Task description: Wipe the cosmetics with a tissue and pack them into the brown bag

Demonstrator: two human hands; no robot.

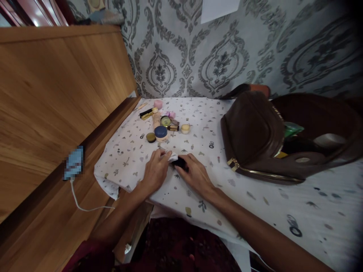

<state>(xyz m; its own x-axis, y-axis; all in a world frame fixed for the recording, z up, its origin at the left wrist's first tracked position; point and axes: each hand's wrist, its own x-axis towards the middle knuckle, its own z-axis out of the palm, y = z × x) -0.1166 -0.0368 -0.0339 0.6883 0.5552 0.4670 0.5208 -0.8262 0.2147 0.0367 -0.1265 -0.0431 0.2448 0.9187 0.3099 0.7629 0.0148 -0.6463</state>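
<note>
My left hand rests on the patterned tablecloth, its fingers curled round a small white piece that looks like cloth or tissue. My right hand lies beside it, fingers closed on a small black object that touches the white piece. What the black object is I cannot make out. Just beyond my hands lies a cluster of cosmetics: a blue-lidded jar, a dark round compact, a small yellow pot, a gold and black tube and a pink pot.
An open brown handbag lies on the right of the table, with green and white items inside. A wooden cabinet stands to the left, with a phone on a white cable on its ledge. Patterned wallpaper backs the table.
</note>
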